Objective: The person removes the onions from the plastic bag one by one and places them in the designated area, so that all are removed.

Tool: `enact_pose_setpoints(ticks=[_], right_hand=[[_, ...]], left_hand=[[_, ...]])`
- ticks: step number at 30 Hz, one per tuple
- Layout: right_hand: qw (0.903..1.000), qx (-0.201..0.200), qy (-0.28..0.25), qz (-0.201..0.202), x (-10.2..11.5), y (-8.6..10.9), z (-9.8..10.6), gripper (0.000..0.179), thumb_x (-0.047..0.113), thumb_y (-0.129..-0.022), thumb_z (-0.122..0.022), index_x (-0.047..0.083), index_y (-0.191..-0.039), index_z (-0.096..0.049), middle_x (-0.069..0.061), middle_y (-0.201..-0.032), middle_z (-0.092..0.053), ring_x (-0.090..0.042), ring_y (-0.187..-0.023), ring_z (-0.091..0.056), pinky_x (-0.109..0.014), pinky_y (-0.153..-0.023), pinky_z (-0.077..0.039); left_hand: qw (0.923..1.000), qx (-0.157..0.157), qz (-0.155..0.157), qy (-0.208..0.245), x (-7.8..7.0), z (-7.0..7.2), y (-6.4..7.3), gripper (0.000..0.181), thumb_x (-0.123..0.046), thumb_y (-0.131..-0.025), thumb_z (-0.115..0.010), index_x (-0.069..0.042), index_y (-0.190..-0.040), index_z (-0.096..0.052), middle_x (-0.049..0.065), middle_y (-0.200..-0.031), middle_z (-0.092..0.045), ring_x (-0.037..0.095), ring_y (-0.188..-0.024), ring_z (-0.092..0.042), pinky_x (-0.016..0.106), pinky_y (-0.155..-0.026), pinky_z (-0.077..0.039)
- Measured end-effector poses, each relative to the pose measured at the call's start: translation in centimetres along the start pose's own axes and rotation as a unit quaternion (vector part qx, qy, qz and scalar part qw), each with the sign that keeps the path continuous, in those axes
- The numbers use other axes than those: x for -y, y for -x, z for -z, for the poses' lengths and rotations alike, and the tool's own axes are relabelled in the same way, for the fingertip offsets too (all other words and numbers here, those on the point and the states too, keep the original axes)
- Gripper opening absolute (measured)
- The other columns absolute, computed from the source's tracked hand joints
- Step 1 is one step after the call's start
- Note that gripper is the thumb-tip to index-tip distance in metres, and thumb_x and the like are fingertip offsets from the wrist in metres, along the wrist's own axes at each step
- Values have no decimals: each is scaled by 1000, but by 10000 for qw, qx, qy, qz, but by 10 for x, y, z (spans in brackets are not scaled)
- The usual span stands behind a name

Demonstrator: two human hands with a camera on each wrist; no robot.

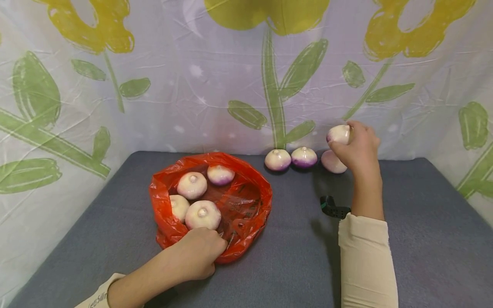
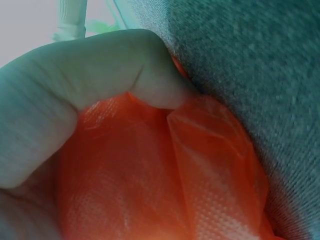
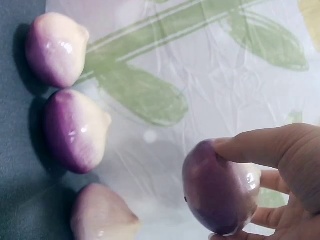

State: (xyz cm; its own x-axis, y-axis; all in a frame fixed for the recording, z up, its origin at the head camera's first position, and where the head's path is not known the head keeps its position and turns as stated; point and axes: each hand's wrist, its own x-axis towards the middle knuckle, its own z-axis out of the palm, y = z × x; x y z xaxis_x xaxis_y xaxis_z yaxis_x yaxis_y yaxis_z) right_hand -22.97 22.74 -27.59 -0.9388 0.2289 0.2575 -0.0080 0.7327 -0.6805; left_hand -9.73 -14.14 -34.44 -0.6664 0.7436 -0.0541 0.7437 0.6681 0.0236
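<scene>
My right hand (image 1: 360,147) grips a purple-and-white onion (image 1: 339,134) between thumb and fingers. In the right wrist view, this held onion (image 3: 215,187) hangs in the air beside a row of others. The row has a left onion (image 1: 277,160), a middle onion (image 1: 304,157) and a paler one (image 1: 333,162) just below the right hand. My left hand (image 1: 200,252) pinches the near rim of a red plastic bag (image 1: 263,188); the left wrist view shows the thumb over the bag's film (image 2: 215,165). Several onions lie inside, one big onion (image 1: 203,215) right beyond the left knuckles.
A dark grey cloth (image 1: 289,265) covers the table. Behind the onion row, a white curtain (image 1: 173,107) with yellow flowers and green leaves rises along the table's back edge. A black strap device (image 1: 333,208) sits at the right wrist.
</scene>
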Motion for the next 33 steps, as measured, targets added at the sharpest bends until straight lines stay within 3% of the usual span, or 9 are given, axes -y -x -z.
enact_pose_setpoints(ticks=[8,13,18,33], right_hand=[[9998,-3,-38,-169,-9,-5,1,76,27,-86,-71,-1,-149,-39,-34,-144,-36,-53,-129,-26,-61,-96,-31],[9996,-258,59,-140,-22,-7,3,72,21,-85,-71,-7,-145,-42,-33,-140,-44,-53,-129,-33,-59,-101,-28],[9980,-453,-31,-435,-36,-7,4,69,18,-85,-71,-7,-143,-43,-33,-138,-46,-50,-128,-36,-57,-103,-27],[9913,-412,-139,-1245,-64,-9,2,76,22,-85,-70,-2,-149,-38,-29,-147,-41,-52,-131,-37,-59,-105,-28]], left_hand=[[10000,26,18,27,0,1,0,24,0,-60,-77,-15,-67,-60,-8,-57,-44,9,-50,-37,30,-47,-39],[10000,64,22,48,-1,1,-1,23,0,-60,-76,-15,-67,-60,-8,-57,-44,9,-50,-37,30,-48,-38],[9999,110,51,47,-1,1,0,23,0,-60,-77,-15,-68,-61,-8,-57,-44,9,-50,-37,30,-48,-39],[10000,-1,9,-24,-1,1,0,23,-1,-60,-77,-15,-67,-60,-7,-57,-44,9,-50,-37,31,-47,-39]])
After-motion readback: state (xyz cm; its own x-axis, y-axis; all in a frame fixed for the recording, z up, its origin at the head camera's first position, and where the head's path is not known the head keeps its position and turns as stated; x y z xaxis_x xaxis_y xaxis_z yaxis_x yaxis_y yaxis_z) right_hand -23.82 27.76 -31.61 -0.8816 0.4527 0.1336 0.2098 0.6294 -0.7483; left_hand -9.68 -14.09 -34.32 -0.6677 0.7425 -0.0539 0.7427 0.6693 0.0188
